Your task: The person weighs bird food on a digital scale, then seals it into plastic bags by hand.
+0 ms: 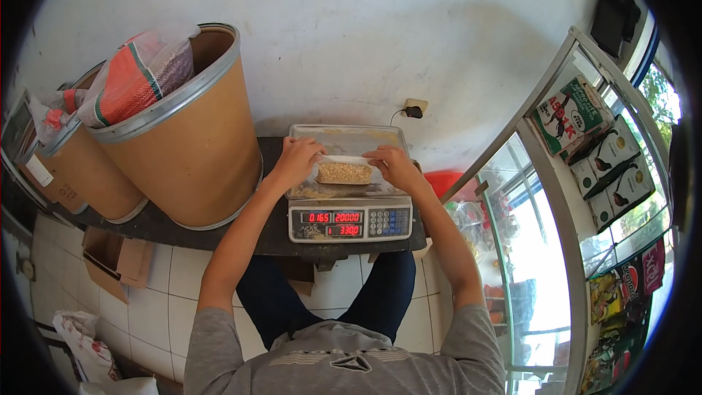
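A small clear plastic bag of pale yellow grain (344, 173) rests on the metal pan of a digital scale (391, 203). My left hand (300, 159) pinches the bag's upper left corner, and my right hand (395, 166) pinches the upper right corner. Between them the bag's top edge is drawn out straight. Red digits glow on the scale's display (333, 224), reading about 0.165, 20000 and 330.0. To the right of the display sits the keypad (388, 222).
Large brown drums (197, 132) with metal rims stand on the dark table (274, 240) at left, a woven sack (135, 80) in one. A glass cabinet (541, 197) holding packaged goods flanks my right side. Behind the scale, a plug (414, 111) sits in the wall.
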{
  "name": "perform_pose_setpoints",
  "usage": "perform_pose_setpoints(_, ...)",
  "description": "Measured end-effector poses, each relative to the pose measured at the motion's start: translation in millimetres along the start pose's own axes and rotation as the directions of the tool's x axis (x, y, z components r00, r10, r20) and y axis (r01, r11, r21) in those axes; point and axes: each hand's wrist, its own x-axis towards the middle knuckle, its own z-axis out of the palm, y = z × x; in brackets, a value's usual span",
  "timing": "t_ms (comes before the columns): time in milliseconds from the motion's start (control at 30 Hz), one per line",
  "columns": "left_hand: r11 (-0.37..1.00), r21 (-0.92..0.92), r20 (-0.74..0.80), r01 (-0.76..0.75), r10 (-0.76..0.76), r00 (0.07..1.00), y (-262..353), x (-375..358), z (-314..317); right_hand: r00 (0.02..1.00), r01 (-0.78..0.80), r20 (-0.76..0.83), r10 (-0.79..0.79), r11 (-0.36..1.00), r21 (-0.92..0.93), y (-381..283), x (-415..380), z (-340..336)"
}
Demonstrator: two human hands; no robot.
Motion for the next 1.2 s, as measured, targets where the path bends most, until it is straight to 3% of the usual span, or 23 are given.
perform_pose_setpoints(33, 0.994, 0.084, -0.037, -0.071, 0.075, 0.997, 0, 0, 2, 1.0, 0.0, -0.001, 0.0, 1.0, -0.001, 1, 2, -1)
perform_pose_setpoints(133, 0.982, 0.153, -0.015, -0.109, 0.112, 0.994, -2, 1, 5, 0.998, 0.023, 0.051, -0.021, 0.999, -0.044, 1, 6, -3)
perform_pose_setpoints(333, 0.986, 0.144, 0.013, -0.082, 0.081, 0.997, -7, 4, -4, 0.994, 0.008, 0.108, 0.0, 0.997, -0.08, 6, 11, -2)
perform_pose_setpoints(433, 0.997, 0.082, 0.074, 0.013, -0.019, 0.997, -3, 2, -12, 0.99, -0.011, 0.137, 0.015, 1.0, -0.03, 6, 12, -5)
perform_pose_setpoints(567, 1.0, 0.015, 0.096, 0.024, -0.026, 0.995, -8, 0, -8, 0.986, -0.1, 0.144, 0.086, 0.991, 0.093, 0, 9, -7)
perform_pose_setpoints(633, 0.996, 0.022, 0.07, -0.084, 0.082, 0.994, -10, 0, -5, 0.985, -0.107, 0.145, 0.089, 0.987, 0.119, 0, 8, -4)
perform_pose_setpoints(733, 0.991, 0.06, 0.1, -0.121, 0.114, 0.988, -5, 2, -5, 0.995, 0.011, 0.095, -0.017, 0.998, 0.059, 3, 8, -2)
perform_pose_setpoints(900, 0.987, 0.07, 0.171, -0.145, 0.131, 0.976, 2, 5, -11, 0.977, -0.132, 0.186, 0.106, 0.982, 0.131, 3, 10, 0)
perform_pose_setpoints(1033, 0.981, 0.112, 0.156, -0.157, 0.139, 0.978, 0, 8, -4, 0.978, -0.108, 0.188, 0.089, 0.989, 0.097, 0, 12, 1)
perform_pose_setpoints(1100, 0.984, 0.108, 0.166, -0.141, 0.122, 0.979, 0, 8, -3, 0.991, 0.055, 0.12, -0.052, 0.998, -0.021, 0, 11, 4)
perform_pose_setpoints(1200, 0.987, 0.091, 0.166, -0.131, 0.115, 0.979, 0, 8, 0, 0.982, 0.036, 0.189, -0.031, 0.999, -0.027, -6, 13, 0)
